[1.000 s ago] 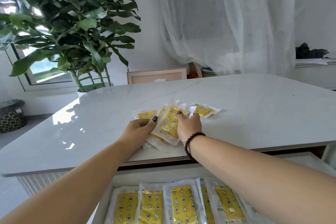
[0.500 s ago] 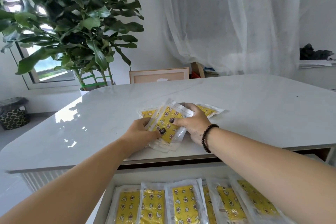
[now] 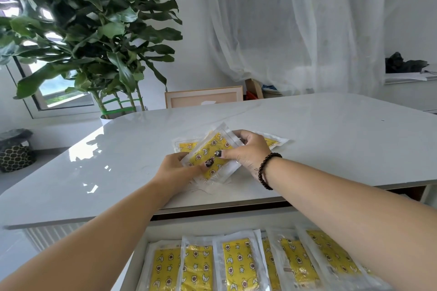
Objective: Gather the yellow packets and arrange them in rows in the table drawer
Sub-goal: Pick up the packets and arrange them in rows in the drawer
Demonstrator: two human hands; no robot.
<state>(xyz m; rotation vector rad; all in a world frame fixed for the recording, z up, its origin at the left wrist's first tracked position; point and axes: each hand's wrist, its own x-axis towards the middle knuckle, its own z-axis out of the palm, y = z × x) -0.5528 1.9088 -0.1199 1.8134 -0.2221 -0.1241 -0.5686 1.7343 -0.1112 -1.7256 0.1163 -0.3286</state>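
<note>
Nearest, open white table drawer (image 3: 151, 231) under the counter edge, holding a row of flat yellow-printed packets in crinkly clear plastic sleeves (image 3: 238, 264), lying side by side, long sides touching or slightly overlapping, star, moon and flower pattern visible. Both bare forearms reach over the drawer. Above it, glossy white stone-look counter (image 3: 331, 144) with rounded corners, reflective sheen at left. On it, near the front edge, left hand (image 3: 176, 170) and right hand (image 3: 248, 153) both grip a tilted yellow packet in a clear sleeve (image 3: 208, 151); left grip clamped on its lower left end, thumb with dark glittery nail on top; right grip clamped on its right side, thumb on the face, fingers curled over the far edge. Black beaded bracelet (image 3: 266, 170) on the right wrist. Under and behind the held one, more loose yellow packets (image 3: 185, 146) lie flat on the counter, partly hidden by the hands; count unclear. Farther back, pale wooden frame (image 3: 203, 97) behind the counter, big leafy green potted plant (image 3: 94, 30) at left, patterned dark basket (image 3: 15, 151) on the floor far left, sheer white curtain (image 3: 295, 30) along the back.
</note>
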